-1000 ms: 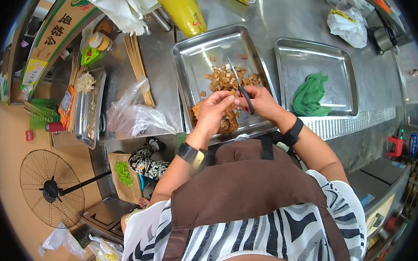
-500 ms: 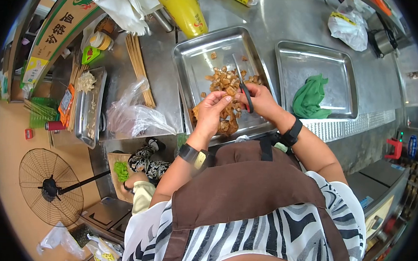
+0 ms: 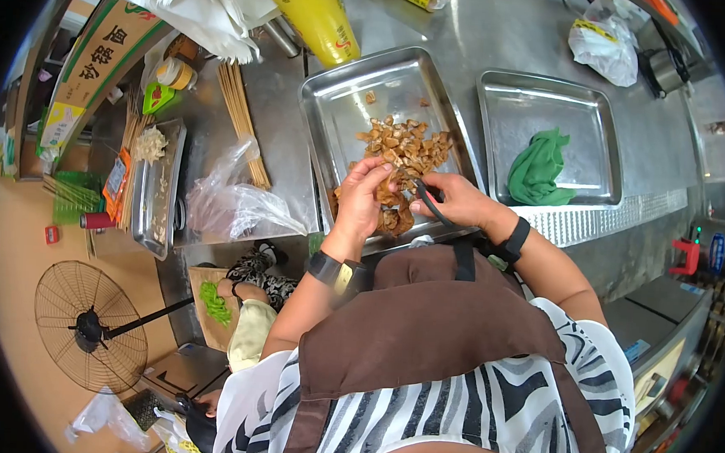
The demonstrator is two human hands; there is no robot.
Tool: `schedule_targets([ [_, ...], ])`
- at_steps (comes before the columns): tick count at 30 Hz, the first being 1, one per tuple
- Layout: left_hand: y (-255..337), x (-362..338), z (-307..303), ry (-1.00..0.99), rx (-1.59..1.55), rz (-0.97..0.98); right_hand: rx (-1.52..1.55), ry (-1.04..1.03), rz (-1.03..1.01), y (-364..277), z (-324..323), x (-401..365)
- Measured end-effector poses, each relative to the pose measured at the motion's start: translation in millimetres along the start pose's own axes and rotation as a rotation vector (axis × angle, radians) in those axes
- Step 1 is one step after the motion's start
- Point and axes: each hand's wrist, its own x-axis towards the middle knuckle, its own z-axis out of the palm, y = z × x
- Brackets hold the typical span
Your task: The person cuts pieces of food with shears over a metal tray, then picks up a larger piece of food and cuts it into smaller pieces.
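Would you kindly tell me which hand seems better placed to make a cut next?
Probably the right hand: it holds the scissors by their dark handles, while the left hand has its fingertips by the brown pieces.

Left fingers (image 3: 369, 169) bunched in a pinch, right fingers (image 3: 447, 185) curled just beside them! Left forearm (image 3: 309, 302) and right forearm (image 3: 550, 269) slant inward, both behind the fingers.
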Motion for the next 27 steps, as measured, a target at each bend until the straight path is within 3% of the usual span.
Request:
schedule_targets([
  [6, -1, 0, 2, 0.032, 0.033, 0.044, -0.036, 0.039, -0.084, 0, 1, 0],
  [25, -2, 4, -2, 0.031, 0.148, 0.058, -0.053, 0.138, -0.026, 8, 9, 4],
  [27, -4, 3, -2, 0.032, 0.194, 0.049, 0.158, 0.13, 0.07, 13, 9, 7],
])
